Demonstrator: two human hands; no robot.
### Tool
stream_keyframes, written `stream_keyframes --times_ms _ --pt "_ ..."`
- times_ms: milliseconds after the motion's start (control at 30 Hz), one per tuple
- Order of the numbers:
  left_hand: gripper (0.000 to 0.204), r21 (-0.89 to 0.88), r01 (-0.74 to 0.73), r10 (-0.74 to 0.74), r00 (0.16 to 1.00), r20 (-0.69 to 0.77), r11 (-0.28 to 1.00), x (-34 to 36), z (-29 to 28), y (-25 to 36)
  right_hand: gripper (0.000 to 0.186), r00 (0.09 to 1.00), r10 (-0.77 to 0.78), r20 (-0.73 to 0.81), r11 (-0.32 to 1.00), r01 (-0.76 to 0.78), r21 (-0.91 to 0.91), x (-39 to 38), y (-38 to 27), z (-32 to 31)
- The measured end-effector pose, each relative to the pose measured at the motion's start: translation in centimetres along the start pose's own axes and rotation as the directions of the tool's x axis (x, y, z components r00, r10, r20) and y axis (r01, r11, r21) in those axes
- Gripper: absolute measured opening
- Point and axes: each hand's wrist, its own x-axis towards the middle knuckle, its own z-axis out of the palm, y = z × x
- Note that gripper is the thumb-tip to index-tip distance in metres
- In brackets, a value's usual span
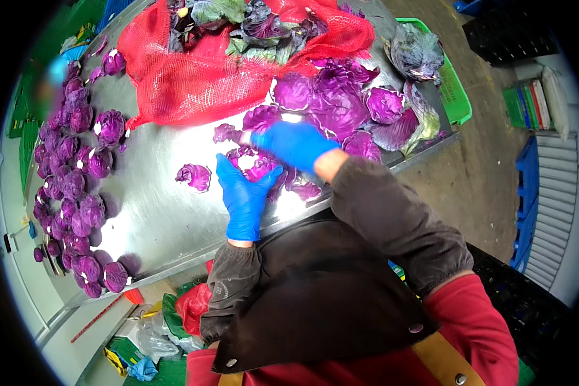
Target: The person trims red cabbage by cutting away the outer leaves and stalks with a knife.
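My left hand [243, 198], in a blue glove, is curled against a red cabbage head [258, 168] with a pale cut base, low over the metal table [148, 193]. Just above that head is my right hand [296, 147], also gloved in blue and blurred by motion. Its fingers are closed, and a short pale streak shows at their tips; what they hold is not clear. A small purple leaf piece [226, 134] is beside the streak. Another loose leaf [193, 177] lies left of my left hand. Large peeled purple leaves [334, 103] are heaped beyond my right hand.
Many trimmed red cabbages [67, 151] line the table's left side. A red mesh sack [180, 90] with dark outer leaves [264, 29] spreads over the far part. At the right edge are a dark-leaved cabbage [415, 53] and a green crate [458, 100]. Plastic bags [154, 341] lie below at left.
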Motion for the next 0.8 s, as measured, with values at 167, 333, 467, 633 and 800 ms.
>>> stream_keyframes --times_ms 167,333,467,633,800 --pt "0.13 -0.136 -0.146 0.129 0.983 -0.127 0.98 -2.9 0.5 -1.6 0.053 0.993 -0.069 -0.097 0.992 0.058 -0.115 1.8 3.5 0.1" --pt "0.13 -0.25 -0.31 0.311 0.95 -0.036 0.917 -5.0 -1.1 -3.2 0.044 0.957 -0.052 -0.287 0.995 0.027 -0.092 1.6 5.8 1.0" --pt "0.113 -0.281 -0.199 0.196 0.98 -0.04 0.939 -4.3 0.2 -3.4 0.064 0.944 -0.172 -0.281 0.983 0.146 -0.11 -3.4 0.0 0.4" --pt "0.11 -0.531 -0.041 0.042 0.999 -0.011 0.846 -3.4 0.9 -1.4 0.066 0.869 -0.477 -0.13 0.879 0.475 -0.045 -5.1 -1.1 2.6" --pt "0.121 -0.187 -0.246 0.225 0.966 -0.127 0.951 -4.4 0.8 -0.6 0.052 0.931 -0.365 -0.027 0.924 0.366 0.116 0.9 -3.9 2.9"
